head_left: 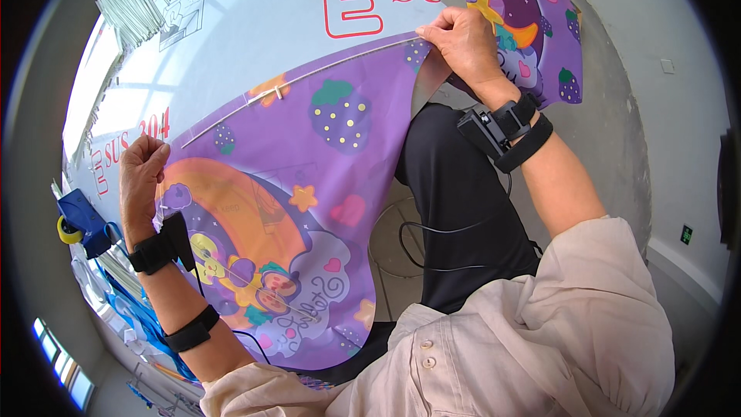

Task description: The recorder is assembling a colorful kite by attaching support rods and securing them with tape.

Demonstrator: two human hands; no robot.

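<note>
A purple printed sheet [370, 177] with strawberries, stars and an orange moon lies partly on the table and drapes over my lap. Along its far edge runs a thin white strip [224, 117], with a small white piece [279, 93] near its middle. My left hand [143, 177] is closed in a pinch at the sheet's left corner; its fingers partly hide what they grip. At the opposite end, my right hand [467, 46] pinches the sheet's edge where the strip ends, thumb and forefinger together.
Bundles of thin white strips [131, 8] lie at the far left of the pale table [270, 0]. A blue tape dispenser [85, 220] and blue straps [143, 316] are at the left. Another purple printed sheet [552, 27] hangs beyond my right hand. A round metal stool frame [378, 224] stands below.
</note>
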